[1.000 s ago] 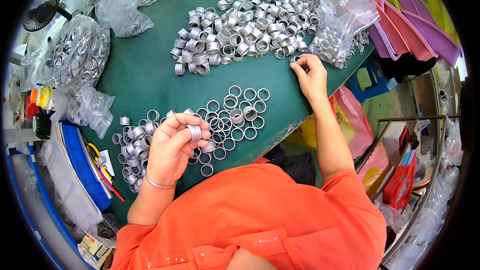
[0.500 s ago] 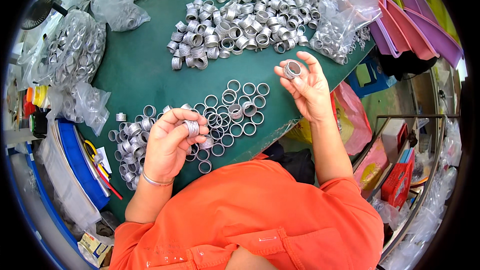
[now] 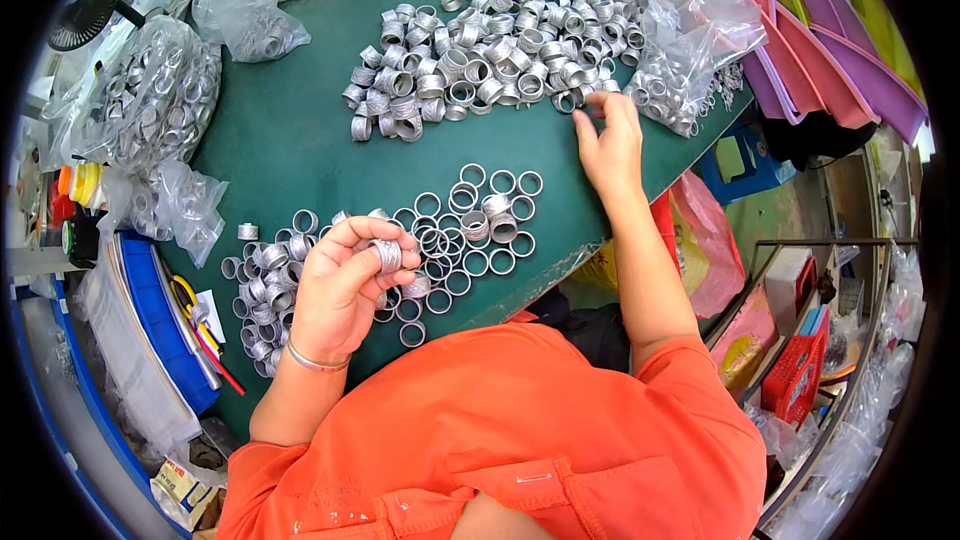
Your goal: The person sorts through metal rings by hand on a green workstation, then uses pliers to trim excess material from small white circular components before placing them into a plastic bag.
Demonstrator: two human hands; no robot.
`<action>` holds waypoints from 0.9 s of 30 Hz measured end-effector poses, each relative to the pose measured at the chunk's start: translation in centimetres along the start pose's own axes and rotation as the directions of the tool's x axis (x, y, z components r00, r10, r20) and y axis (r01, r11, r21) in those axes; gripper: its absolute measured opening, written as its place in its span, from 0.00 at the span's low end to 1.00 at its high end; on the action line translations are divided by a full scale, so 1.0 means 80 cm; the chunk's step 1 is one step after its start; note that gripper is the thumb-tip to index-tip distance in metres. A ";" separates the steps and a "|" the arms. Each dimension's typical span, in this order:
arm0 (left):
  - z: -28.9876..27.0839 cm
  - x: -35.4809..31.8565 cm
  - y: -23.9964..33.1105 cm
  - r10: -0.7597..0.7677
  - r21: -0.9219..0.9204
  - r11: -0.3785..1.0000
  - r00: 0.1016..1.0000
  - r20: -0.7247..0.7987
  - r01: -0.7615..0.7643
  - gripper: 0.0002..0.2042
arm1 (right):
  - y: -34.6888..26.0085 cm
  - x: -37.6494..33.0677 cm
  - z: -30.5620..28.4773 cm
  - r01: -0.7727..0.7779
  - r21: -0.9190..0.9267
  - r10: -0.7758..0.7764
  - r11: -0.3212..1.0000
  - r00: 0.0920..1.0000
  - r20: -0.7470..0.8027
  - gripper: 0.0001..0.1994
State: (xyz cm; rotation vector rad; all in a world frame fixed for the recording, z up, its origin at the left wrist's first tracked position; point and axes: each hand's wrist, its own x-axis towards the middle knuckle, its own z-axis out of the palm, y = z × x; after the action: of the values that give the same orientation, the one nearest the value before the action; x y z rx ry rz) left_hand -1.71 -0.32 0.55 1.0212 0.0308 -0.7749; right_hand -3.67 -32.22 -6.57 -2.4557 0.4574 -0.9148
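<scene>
Since the half-second-earlier picture, the right hand (image 3: 608, 145) had gone from being raised with a ring held up before the body to reaching out again to the near edge of the big heap of ribbed rings (image 3: 490, 50). Its fingertips were down among the pieces there; whether they were closed on one could not be told.

Item, left hand (image 3: 340, 285): unmoved over the near pile, fingers curled shut round a short stack of ribbed rings (image 3: 388, 255), thumb and forefinger pinching its top end. A thin metal bangle (image 3: 312, 362) sat on that wrist.

Item, flat rings (image 3: 470, 230): spread singly on the green mat (image 3: 290, 150), just right of the left hand, a few ribbed pieces standing among them.

Item, finished-looking ribbed pieces (image 3: 262, 285): heaped just left of the left hand.

Item, clear bags of rings (image 3: 150, 100): at the mat's left and far edges.

Judgement: the outward reach suggested one more piece being fetched for the stack in the left hand, so the assembling was mid-cycle, with the big heap far from used up.
</scene>
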 end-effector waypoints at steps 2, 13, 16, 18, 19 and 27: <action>0.002 -0.001 0.000 -0.011 -0.003 1.000 1.000 0.009 0.011 0.07 | 0.018 0.014 0.011 -0.105 0.022 0.105 0.994 0.994 0.002 0.10; 0.001 0.000 -0.001 -0.024 0.011 1.000 1.000 0.000 0.024 0.06 | 0.021 -0.009 -0.020 -0.107 0.185 0.095 0.977 0.993 0.072 0.10; 0.004 0.000 -0.001 -0.024 0.018 1.000 1.000 0.001 0.024 0.06 | 0.017 -0.021 -0.023 -0.014 0.287 -0.006 0.958 0.998 0.067 0.11; 0.004 0.000 -0.001 -0.022 0.027 0.999 1.000 0.007 0.022 0.06 | 0.015 -0.026 -0.022 -0.039 0.387 0.025 0.921 0.999 0.041 0.12; 0.004 -0.001 -0.001 -0.020 0.024 0.999 1.000 0.007 0.020 0.06 | 0.014 -0.029 -0.021 -0.050 0.435 0.042 0.899 0.999 0.029 0.12; 0.002 0.001 -0.001 -0.013 -0.009 1.000 0.999 0.034 0.013 0.07 | -0.014 -0.035 -0.041 0.036 0.596 0.029 0.802 0.995 -0.099 0.11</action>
State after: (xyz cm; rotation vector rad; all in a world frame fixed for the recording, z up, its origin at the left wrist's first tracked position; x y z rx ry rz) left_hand -1.73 -0.54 0.57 0.9997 0.0122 -0.8028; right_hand -7.74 -31.03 -5.24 -1.8337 0.1549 -1.0061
